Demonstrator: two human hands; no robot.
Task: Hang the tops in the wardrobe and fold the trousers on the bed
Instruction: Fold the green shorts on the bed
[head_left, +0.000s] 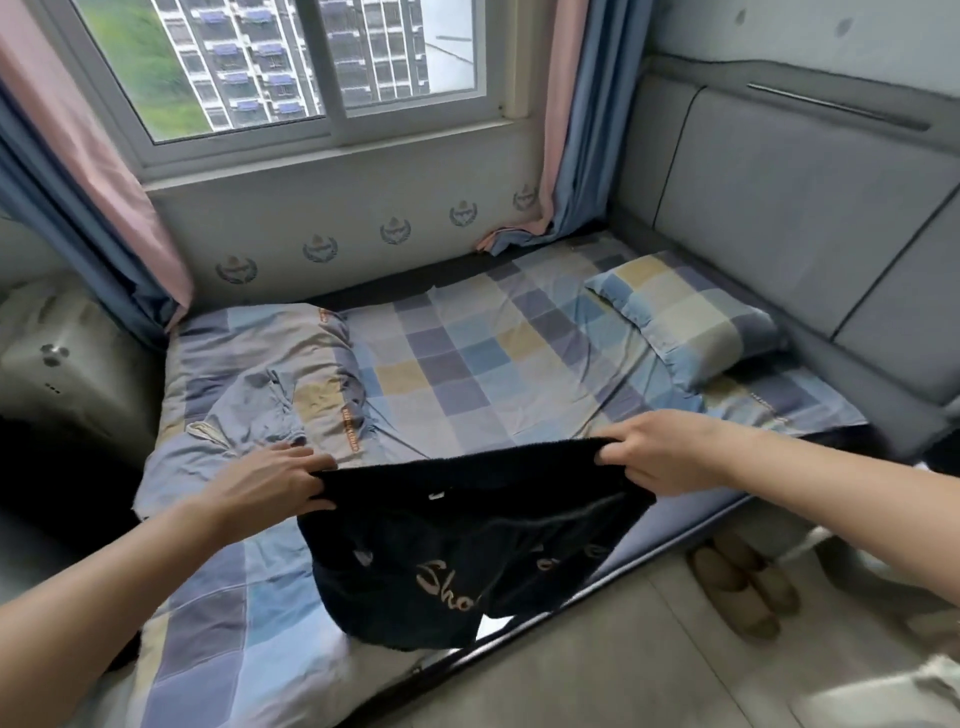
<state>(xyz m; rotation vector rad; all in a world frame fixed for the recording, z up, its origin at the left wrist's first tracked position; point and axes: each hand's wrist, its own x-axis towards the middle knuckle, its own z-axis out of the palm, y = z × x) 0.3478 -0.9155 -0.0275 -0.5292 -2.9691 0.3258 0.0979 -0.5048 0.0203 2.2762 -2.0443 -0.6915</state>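
A dark navy fleecy garment with pale embroidered lettering hangs over the near edge of the bed. My left hand grips its upper left corner. My right hand grips its upper right corner, so the top edge is stretched between both hands. The lower part of the garment sags onto the checked sheet and over the bed's front rail. I cannot tell whether it is trousers or a top.
A folded checked quilt lies on the bed's left half and a checked pillow at the right by the grey padded headboard. A pair of slippers sits on the floor. A window with curtains is behind the bed.
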